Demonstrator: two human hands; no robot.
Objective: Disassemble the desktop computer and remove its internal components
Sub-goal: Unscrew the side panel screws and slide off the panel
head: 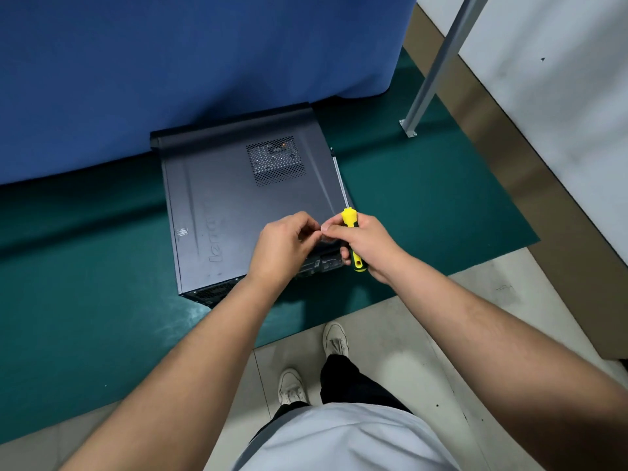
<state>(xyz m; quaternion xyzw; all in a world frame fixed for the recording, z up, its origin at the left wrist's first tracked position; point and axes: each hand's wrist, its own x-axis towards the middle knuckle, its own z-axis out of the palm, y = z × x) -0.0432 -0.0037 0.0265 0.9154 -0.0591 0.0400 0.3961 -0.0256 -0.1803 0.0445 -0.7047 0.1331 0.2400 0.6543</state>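
A dark grey desktop computer case (238, 198) lies on its side on a green mat, its side panel up, with a mesh vent (276, 160) near the far end. My right hand (365, 241) grips a screwdriver by its yellow handle (351, 232); the long metal shaft (339, 178) points away along the case's right edge. My left hand (285, 246) hovers over the near right corner of the case, fingers curled, fingertips meeting the right thumb. Whether it pinches something small I cannot tell. The case's rear ports show just below my hands.
A blue cloth (170, 62) hangs down behind the case. The green mat (85, 283) covers the floor around it. A grey metal post (438, 62) is bolted to the floor at the right. My two feet (312, 365) stand on pale tiles near the mat's edge.
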